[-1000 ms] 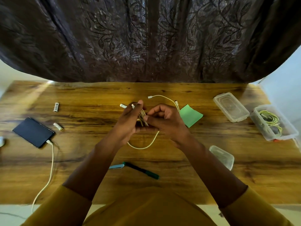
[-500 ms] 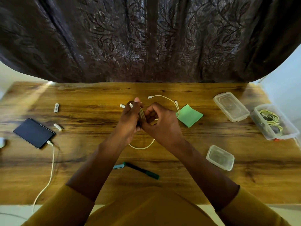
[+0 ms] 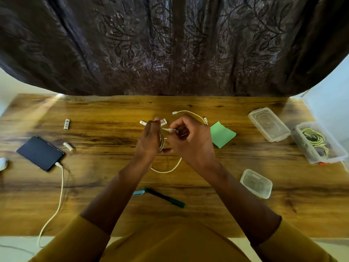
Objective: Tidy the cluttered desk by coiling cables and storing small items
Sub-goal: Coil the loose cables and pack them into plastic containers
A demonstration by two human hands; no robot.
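Cable (image 3: 160,140) coiled in hands over desk (image 3: 105,178).
Left hand (image 3: 149,142) grips the coil upright; right hand (image 3: 190,142), fingers curled, pinches the plug end beside it.

My wooden desk (image 3: 113,186) carries: phone (image 3: 40,153) with cable plugged in, loose batteries (image 3: 66,124), green sticky notes (image 3: 222,134), marker (image 3: 164,197), three clear plastic boxes (image 3: 269,124).

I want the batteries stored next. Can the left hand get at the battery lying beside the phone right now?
Probably not yet: the left hand holds the coiled cable. The desk between it and the battery by the phone lies bare, so once freed, likely yes.
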